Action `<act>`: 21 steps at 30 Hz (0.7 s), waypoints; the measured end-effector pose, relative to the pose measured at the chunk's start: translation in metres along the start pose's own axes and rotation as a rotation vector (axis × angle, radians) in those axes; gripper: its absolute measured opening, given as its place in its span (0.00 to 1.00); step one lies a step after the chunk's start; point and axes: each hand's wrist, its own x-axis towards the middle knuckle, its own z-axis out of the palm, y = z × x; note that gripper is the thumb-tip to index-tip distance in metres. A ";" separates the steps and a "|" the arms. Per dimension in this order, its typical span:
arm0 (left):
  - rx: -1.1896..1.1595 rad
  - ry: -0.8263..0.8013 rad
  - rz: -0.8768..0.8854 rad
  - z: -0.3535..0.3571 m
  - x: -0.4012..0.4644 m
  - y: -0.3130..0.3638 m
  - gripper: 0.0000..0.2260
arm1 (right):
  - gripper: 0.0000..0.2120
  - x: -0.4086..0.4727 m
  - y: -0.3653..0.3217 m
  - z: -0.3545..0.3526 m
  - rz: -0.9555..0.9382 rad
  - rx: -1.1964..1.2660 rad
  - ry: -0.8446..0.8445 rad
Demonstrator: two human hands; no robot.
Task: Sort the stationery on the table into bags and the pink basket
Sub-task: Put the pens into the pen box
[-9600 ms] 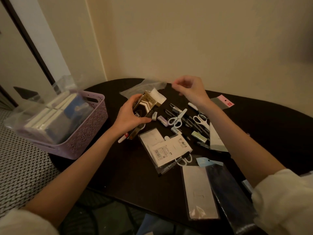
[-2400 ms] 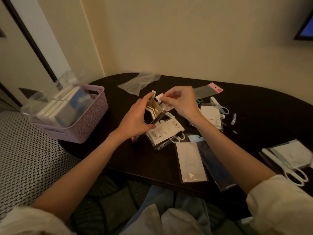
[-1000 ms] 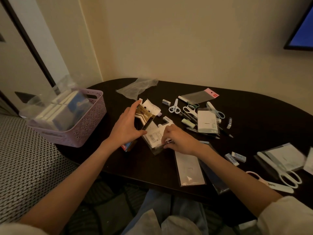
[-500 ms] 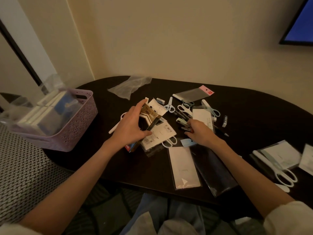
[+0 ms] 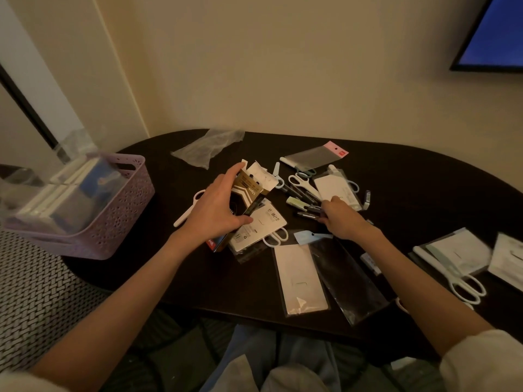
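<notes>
My left hand (image 5: pixel 215 213) grips an opened black-and-gold pen box (image 5: pixel 249 190) above the dark table (image 5: pixel 424 182). My right hand (image 5: pixel 339 222) reaches into a heap of dark pens (image 5: pixel 308 210) and its fingers curl round them. Small white scissors (image 5: pixel 302 183) and a packaged pair of scissors (image 5: pixel 260 227) lie beside the heap. The pink basket (image 5: pixel 119 210) stands at the table's left end with packed notebooks inside. An empty pink-topped bag (image 5: pixel 317 157) lies at the back.
A crumpled clear bag (image 5: pixel 209 145) lies far left of centre. Flat sleeves, one white (image 5: pixel 300 278) and one dark (image 5: pixel 345 278), lie near the front edge. Large white scissors (image 5: pixel 458 281) and packets sit at the right. A screen (image 5: pixel 495 32) hangs on the wall.
My right hand has left the packet near the box and moved right into the pens, closing on them. My left hand keeps holding the box in about the same place.
</notes>
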 end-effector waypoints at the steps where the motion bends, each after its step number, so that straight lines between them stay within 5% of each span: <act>1: 0.003 -0.003 0.000 0.000 0.000 0.001 0.52 | 0.10 -0.001 0.002 -0.001 -0.020 0.026 0.003; 11: -0.015 -0.057 0.070 0.010 0.002 0.023 0.50 | 0.07 -0.013 -0.006 -0.009 0.006 0.277 0.167; 16: -0.031 -0.140 0.127 0.025 -0.002 0.041 0.50 | 0.12 -0.032 0.024 -0.027 0.132 0.343 0.183; 21: -0.023 -0.230 0.209 0.047 -0.006 0.060 0.48 | 0.03 -0.061 0.071 -0.031 0.284 0.512 0.206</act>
